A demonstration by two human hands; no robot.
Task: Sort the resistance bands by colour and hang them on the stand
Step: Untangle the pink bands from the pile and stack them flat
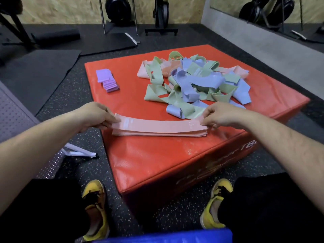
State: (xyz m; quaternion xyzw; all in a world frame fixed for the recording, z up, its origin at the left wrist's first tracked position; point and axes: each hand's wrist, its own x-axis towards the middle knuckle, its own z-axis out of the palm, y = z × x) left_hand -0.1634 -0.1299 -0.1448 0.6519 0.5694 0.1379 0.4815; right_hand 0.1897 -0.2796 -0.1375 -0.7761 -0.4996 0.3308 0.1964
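Gym floor, red box [157, 163] as work surface | pink band [157, 124] long axis left-right, on or just over pink stack [157, 133] | left hand [98, 114] pinches its left end, right hand [220, 116] pinches its right end | mixed pile [192, 81] beyond right fingers [206, 120], purple stack [107, 79] beyond left | likely next: lower straight down, ends matched | box edge just nearside of stack

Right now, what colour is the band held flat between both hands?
Pink: the held band lies atop a pink stack on the red box. Head view, the only one.
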